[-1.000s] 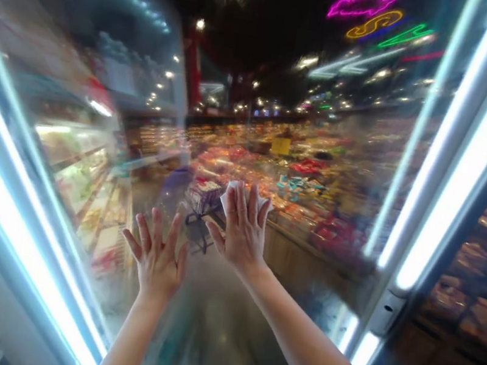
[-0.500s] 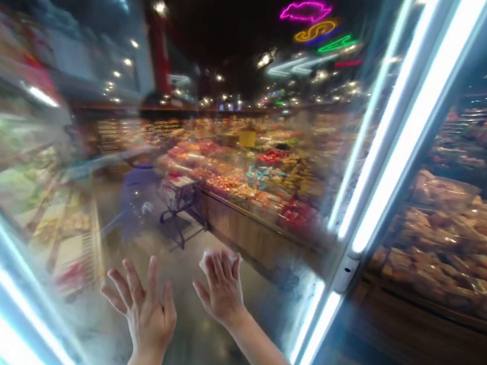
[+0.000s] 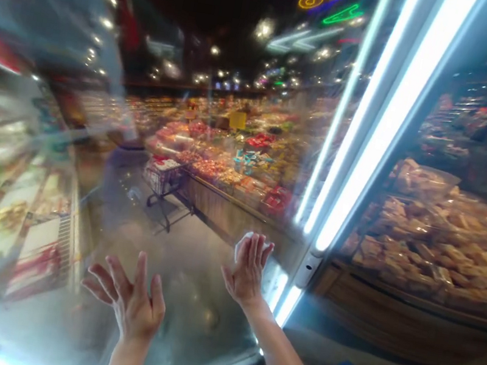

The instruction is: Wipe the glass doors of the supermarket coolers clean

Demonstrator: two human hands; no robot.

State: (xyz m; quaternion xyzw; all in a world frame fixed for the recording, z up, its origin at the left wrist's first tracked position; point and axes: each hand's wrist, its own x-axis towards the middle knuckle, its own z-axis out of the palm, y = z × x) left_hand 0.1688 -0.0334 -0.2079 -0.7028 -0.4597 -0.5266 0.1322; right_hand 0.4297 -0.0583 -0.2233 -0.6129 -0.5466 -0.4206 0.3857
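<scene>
My right grip is on the white cloth, which lies beneath its fingertips on the side of the glass pane facing me. The governing relation is cloth to right hand: the cloth sits directly past the palm, at the finger ends, with its uncovered part projecting above and to the left of the fingers. Its long axis cannot be determined, since the fingers cover most of it. Relative to the pane, the cloth is near the right edge, marked by the light strip, and above the lower right corner. Right grip state: fingers extended and close together, thumb spread to the left, hand laid over the cloth and not closed around it. Left grip state: fingers fanned wide, nothing held, palm toward the pane; contact with the glass cannot be confirmed. The left hand is lower, above the bottom edge and farther from the right edge. The right hand is therefore the nearer to both cloth and corner.
</scene>
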